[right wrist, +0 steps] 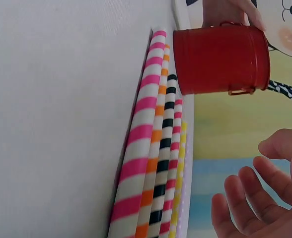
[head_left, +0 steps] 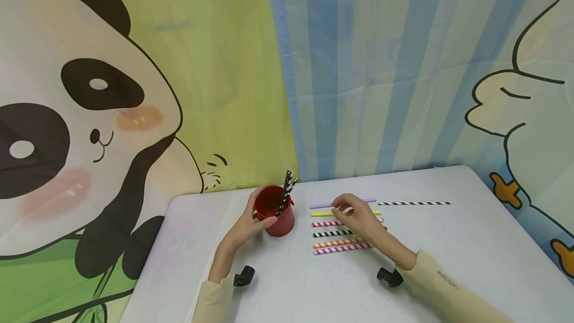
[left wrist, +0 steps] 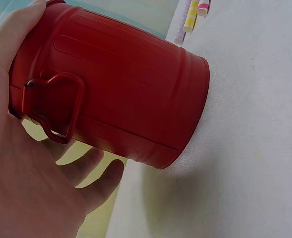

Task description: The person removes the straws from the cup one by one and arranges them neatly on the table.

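Red tin cup (head_left: 279, 216) sitting a bit left of middle on the white table (head_left: 471, 243), two black-and-white straws (head_left: 285, 191) poking out the top toward 1 o'clock. Left hand (head_left: 251, 223) wrapped round it from 9 o'clock, thumb over the near rim, fingers curled behind by the little wire handle (left wrist: 56, 106).

Over at 3 o'clock of the cup, a neat stack of paper straws lying flat. Right hand (head_left: 358, 218) hovering on top of them, fingertips down at the yellow straw (head_left: 325, 214), looks like pinching it but can't tell for sure from the head view. Wrist view just shows loosely curled fingers (right wrist: 257, 196), nothing in them.

To do this bit well: pinch one straw only, near its middle, lift clean without rolling the purple straw (head_left: 320, 206) or pink striped straw (head_left: 324, 224) beside it, keep the cup steady and upright.

Lone black striped straw (head_left: 414, 203) farther out at 3 o'clock. Tiny print on the right sleeve (head_left: 447, 279), too small to read. No brand on the cup.
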Motion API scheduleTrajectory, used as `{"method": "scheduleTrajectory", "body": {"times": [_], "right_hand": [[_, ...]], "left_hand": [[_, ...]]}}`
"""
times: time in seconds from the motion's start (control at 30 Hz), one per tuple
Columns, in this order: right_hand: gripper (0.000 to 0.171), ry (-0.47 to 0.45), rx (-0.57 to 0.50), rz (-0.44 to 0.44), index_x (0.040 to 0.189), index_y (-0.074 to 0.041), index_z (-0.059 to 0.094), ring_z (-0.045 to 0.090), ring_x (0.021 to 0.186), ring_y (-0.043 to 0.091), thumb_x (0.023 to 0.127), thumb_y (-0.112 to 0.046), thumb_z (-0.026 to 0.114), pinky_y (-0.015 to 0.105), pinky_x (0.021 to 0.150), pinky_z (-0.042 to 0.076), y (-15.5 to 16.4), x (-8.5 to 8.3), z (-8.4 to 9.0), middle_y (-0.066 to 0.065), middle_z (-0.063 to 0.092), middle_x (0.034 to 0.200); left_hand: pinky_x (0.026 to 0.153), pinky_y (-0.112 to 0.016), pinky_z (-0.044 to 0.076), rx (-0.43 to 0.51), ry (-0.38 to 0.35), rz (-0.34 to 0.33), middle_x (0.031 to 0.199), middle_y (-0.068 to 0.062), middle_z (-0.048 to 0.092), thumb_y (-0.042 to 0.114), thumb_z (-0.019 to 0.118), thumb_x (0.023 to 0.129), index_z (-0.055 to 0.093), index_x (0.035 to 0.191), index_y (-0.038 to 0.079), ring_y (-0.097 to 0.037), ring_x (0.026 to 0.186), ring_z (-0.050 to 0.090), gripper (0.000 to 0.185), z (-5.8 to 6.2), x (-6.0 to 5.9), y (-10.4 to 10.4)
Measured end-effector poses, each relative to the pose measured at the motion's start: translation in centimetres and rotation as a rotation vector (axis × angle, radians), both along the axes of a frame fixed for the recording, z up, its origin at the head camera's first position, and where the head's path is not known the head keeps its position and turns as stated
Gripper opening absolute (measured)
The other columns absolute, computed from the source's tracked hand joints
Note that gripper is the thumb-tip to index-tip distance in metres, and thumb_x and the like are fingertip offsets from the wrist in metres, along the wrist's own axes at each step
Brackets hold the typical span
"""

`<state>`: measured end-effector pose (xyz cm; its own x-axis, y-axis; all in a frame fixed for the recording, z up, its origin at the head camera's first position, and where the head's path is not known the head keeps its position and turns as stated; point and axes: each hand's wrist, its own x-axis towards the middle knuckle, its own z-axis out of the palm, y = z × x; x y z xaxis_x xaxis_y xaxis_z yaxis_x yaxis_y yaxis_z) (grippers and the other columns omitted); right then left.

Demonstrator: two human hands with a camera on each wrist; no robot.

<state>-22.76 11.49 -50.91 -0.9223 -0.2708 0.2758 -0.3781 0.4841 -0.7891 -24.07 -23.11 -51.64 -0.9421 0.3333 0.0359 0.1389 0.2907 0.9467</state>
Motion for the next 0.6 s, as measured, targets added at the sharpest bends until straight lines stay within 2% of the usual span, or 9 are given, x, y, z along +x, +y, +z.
{"method": "scheduleTrajectory", "body": {"times": [0.2,0.33,0.47,0.6], "right_hand": [[0.012,0.006,-0.025,0.001,0.106,-0.014,0.068,0.065,0.093,0.015,0.095,-0.017,0.069,0.030,0.079,0.057,-1.7,0.1,0.1,-0.004,0.066,0.103],[0.016,0.007,-0.036,-0.013,0.109,-0.011,0.067,0.065,0.094,0.016,0.095,-0.018,0.070,0.031,0.079,0.057,-3.0,-0.1,0.4,-0.002,0.067,0.103],[0.016,-0.011,-0.082,-0.019,0.110,-0.012,0.067,0.065,0.094,0.016,0.095,-0.018,0.070,0.035,0.080,0.057,-4.4,-0.2,1.0,-0.001,0.068,0.105],[0.015,-0.026,-0.129,-0.022,0.110,-0.016,0.066,0.064,0.095,0.016,0.096,-0.018,0.069,0.034,0.082,0.057,-5.7,-0.5,1.4,-0.001,0.068,0.107]], "left_hand": [[0.117,-0.065,0.029,-0.009,-0.004,-0.005,0.155,0.004,0.033,0.030,0.075,0.090,0.018,0.158,0.036,-0.026,0.147,0.028,0.089,0.1,0.1,0.0],[0.117,-0.066,0.028,-0.012,-0.006,-0.001,0.155,0.005,0.033,0.030,0.075,0.089,0.018,0.157,0.037,-0.026,0.147,0.028,0.089,0.1,0.1,0.0],[0.117,-0.066,0.027,-0.012,-0.012,0.005,0.156,0.004,0.032,0.027,0.075,0.089,0.018,0.157,0.038,-0.026,0.147,0.027,0.089,0.0,0.1,0.0],[0.118,-0.068,0.024,-0.008,-0.023,0.008,0.157,-0.001,0.031,0.023,0.074,0.090,0.016,0.159,0.031,-0.029,0.148,0.026,0.091,0.1,0.1,0.1]]}}
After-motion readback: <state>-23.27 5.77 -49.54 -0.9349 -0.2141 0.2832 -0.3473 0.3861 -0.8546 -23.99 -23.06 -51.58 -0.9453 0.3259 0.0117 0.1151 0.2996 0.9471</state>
